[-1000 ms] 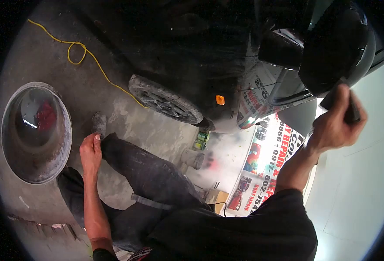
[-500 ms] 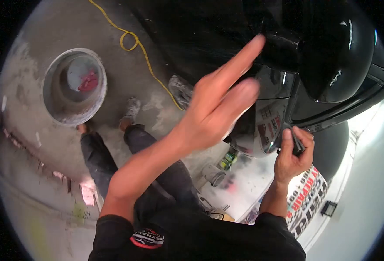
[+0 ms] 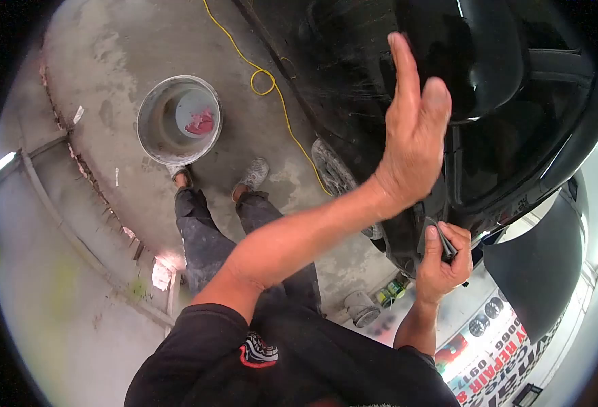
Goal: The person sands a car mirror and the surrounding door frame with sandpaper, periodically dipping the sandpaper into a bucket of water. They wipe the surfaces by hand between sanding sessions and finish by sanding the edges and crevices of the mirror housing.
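Observation:
My left hand (image 3: 414, 139) reaches across in front of me with its fingers stretched out, seen nearly edge-on. It holds nothing and overlaps the black car (image 3: 340, 61) in this view, close to its side mirror (image 3: 479, 64). Lower and to the right, my right hand (image 3: 443, 271) pinches a folded dark grey sheet that looks like sandpaper (image 3: 429, 233) between thumb and fingers. That hand is beside the car's dark bodywork, below the windows. Part of the folded sheet is hidden inside my fingers.
A round bucket (image 3: 214, 139) with a pink cloth (image 3: 199, 122) inside stands by my feet. A yellow cord (image 3: 287, 115) runs over the concrete floor (image 3: 116, 81) along the car. Behind me are a small pail (image 3: 361, 308) and a printed banner (image 3: 489, 353).
My view has swung, so bucket and cord sit further right. My left hand has turned more upright and appears further right. The right hand keeps its hold on the folded sheet.

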Demonstrator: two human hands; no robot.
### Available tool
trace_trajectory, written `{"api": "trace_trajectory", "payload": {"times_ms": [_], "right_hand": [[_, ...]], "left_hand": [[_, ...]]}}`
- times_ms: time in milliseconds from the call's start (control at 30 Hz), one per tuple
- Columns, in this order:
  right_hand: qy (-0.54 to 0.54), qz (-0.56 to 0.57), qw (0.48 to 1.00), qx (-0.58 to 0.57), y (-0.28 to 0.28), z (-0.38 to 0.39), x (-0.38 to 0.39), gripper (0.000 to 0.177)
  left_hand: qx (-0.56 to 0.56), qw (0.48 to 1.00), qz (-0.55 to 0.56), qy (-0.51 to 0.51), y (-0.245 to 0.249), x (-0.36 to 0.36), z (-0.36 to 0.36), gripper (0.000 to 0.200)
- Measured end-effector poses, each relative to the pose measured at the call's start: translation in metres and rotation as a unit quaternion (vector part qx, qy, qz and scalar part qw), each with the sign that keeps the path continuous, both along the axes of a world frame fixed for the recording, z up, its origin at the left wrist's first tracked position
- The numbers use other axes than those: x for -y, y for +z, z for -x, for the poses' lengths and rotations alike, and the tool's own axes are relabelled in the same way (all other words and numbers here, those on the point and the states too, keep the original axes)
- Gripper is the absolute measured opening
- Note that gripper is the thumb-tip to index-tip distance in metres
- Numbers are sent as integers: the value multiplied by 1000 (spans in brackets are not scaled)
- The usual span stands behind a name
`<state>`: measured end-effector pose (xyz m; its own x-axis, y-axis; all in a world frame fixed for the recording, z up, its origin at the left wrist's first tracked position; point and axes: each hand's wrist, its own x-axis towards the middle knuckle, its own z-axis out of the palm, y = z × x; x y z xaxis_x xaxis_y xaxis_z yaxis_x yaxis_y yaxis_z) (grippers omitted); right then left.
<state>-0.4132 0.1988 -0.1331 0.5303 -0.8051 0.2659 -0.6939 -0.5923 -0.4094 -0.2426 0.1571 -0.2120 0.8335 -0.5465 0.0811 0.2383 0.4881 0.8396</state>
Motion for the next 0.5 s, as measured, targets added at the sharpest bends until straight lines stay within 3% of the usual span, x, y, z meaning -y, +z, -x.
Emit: {"api": "trace_trajectory", "payload": {"times_ms": [33, 67, 167, 333, 433, 500], "right_hand": [[-3, 4, 1000, 8, 1, 3, 4, 16], [-3, 11, 1000, 11, 4, 4, 9, 16], [0, 28, 999, 46, 9, 5, 24, 17], [39, 9, 984, 175, 17, -20, 52, 23], [116, 19, 979, 165, 28, -61, 71, 25], [225, 77, 968, 81, 31, -89, 89, 26]], "left_hand": [[-79, 996, 36, -36, 6, 2, 10, 69], [-30, 999, -16, -42, 5, 7, 18, 81], [-15, 998, 47, -39, 11, -5, 41, 77], [-29, 995, 45, -85, 17, -22, 59, 75], [-61, 987, 49, -138, 16, -37, 45, 72], [-55, 987, 23, -146, 15, -48, 38, 61]]}}
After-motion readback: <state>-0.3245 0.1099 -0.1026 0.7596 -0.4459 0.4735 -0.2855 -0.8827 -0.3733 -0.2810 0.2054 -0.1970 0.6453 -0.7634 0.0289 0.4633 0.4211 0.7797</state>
